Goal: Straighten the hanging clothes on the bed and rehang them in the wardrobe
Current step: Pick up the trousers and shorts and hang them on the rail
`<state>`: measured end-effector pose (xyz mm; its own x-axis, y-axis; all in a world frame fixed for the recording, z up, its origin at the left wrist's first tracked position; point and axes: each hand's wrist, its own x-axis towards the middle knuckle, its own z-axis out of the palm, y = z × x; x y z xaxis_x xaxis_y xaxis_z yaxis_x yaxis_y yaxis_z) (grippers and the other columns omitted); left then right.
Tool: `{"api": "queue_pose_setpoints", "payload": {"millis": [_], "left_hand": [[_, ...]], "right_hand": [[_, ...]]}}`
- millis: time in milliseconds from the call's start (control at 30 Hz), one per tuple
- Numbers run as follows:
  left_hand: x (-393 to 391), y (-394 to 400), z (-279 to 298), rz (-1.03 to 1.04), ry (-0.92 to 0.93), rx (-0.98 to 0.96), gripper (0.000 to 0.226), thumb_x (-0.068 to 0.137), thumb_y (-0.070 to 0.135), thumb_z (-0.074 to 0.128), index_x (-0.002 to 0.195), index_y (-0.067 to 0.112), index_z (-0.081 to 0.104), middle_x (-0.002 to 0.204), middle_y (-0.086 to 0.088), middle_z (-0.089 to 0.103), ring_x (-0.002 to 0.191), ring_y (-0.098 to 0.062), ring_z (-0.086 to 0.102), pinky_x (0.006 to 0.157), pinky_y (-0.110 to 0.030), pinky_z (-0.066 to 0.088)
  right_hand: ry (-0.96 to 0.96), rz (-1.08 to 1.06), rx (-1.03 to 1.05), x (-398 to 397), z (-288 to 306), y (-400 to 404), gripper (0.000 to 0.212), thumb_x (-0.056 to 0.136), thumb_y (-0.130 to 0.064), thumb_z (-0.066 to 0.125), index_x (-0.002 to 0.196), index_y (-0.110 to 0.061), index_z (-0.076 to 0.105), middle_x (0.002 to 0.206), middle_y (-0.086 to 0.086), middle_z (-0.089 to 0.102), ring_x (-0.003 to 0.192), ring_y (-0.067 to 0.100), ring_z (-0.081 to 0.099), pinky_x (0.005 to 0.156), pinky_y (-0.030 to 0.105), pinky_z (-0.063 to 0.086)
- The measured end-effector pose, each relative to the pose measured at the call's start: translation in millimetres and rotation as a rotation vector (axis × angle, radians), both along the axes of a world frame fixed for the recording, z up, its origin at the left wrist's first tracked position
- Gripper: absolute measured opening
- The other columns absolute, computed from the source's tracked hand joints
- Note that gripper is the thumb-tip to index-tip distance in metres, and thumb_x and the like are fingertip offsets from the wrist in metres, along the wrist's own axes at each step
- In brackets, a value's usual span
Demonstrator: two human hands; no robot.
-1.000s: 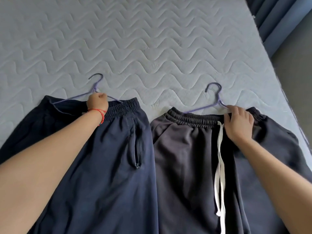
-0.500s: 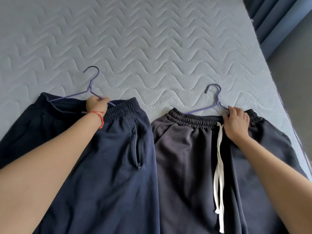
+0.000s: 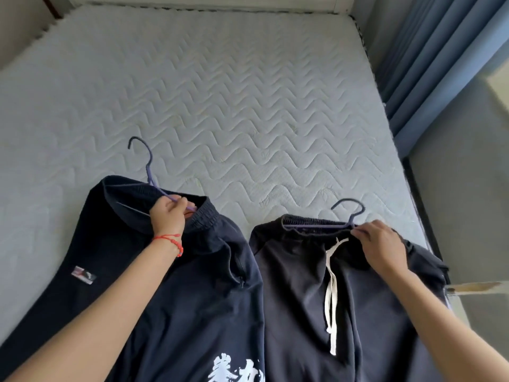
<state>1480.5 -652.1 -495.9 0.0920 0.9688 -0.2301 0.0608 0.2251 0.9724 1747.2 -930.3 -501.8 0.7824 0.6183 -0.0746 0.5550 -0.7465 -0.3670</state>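
Observation:
Two pairs of trousers lie side by side on the bed, each on a purple wire hanger. The navy trousers [image 3: 192,293] on the left carry white lettering and a zip pocket. My left hand [image 3: 168,216] grips their hanger [image 3: 150,172] at the neck, lifting the waistband. The dark grey trousers [image 3: 303,285] on the right have a white drawstring [image 3: 332,288]. My right hand [image 3: 381,246] pinches their hanger [image 3: 348,216] at its right shoulder, by the waistband.
The pale quilted mattress [image 3: 234,106] stretches ahead to a wall. Blue curtains [image 3: 440,64] hang along the right side, with grey floor [image 3: 468,188] beside the bed. A dark bed-frame edge [image 3: 421,205] runs along the right.
The view has pulled back and up, showing the whole mattress. My left hand has raised the navy trousers' hanger and waistband off the bed. My right hand has shifted to pinch the hanger's shoulder.

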Motion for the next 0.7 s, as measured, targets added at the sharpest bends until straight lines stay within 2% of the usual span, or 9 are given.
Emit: {"api": "queue_pose_setpoints", "payload": {"millis": [167,267,367,467,567,700], "left_hand": [[-14,-28,80,-0.009,-0.066,0.002,0.028,0.088,-0.007,0.043,0.069,0.013,0.046,0.039,0.007,0.061,0.041,-0.003,0.06,0.046,-0.014,0.051],[-25,-44,124,-0.006,-0.099,-0.024,0.027,0.089,-0.006,0.044,0.069,0.012,0.047,0.043,0.002,0.059,0.04,-0.004,0.06,0.046,-0.016,0.051],[-44,-67,172,-0.013,-0.121,-0.03,0.025,0.09,-0.005,0.046,0.071,0.012,0.049,0.057,-0.007,0.057,0.04,-0.004,0.059,0.045,-0.016,0.051],[-68,-89,213,-0.001,-0.119,-0.016,0.021,0.089,-0.005,0.046,0.075,0.008,0.054,0.063,-0.011,0.05,0.037,-0.003,0.056,0.043,-0.015,0.05],[-96,-112,252,0.016,-0.116,-0.015,0.014,0.089,-0.006,0.044,0.093,0.001,0.055,0.062,-0.01,0.047,0.034,-0.003,0.054,0.043,-0.015,0.05],[-147,-134,299,0.088,-0.126,-0.018,0.017,0.09,-0.005,0.043,0.098,0.0,0.057,0.045,-0.002,0.051,0.032,-0.004,0.052,0.038,-0.013,0.046]], "right_hand": [[0.119,0.018,0.077,-29,82,-2,0.017,0.087,-0.024,0.058,0.086,-0.013,0.07,0.085,-0.001,0.058,0.087,0.027,0.058,0.072,0.034,0.043],[0.192,0.076,0.073,-43,130,3,0.014,0.085,-0.023,0.06,0.078,-0.016,0.068,0.08,0.0,0.059,0.084,0.026,0.058,0.072,0.034,0.043],[0.267,0.131,0.063,-65,182,0,0.021,0.085,-0.022,0.06,0.064,-0.023,0.057,0.066,-0.001,0.058,0.07,0.024,0.056,0.064,0.032,0.042],[0.366,0.163,0.102,-94,233,-5,0.019,0.086,-0.019,0.059,0.067,-0.015,0.058,0.057,-0.002,0.055,0.05,0.018,0.055,0.055,0.026,0.044],[0.573,0.168,0.132,-128,272,-12,0.025,0.086,-0.014,0.058,0.062,-0.009,0.056,0.048,0.001,0.051,0.035,0.012,0.049,0.044,0.019,0.045],[0.963,0.119,0.173,-176,306,-17,0.026,0.087,-0.004,0.058,0.062,-0.004,0.053,0.044,0.006,0.045,0.036,0.015,0.043,0.04,0.022,0.045]]}}
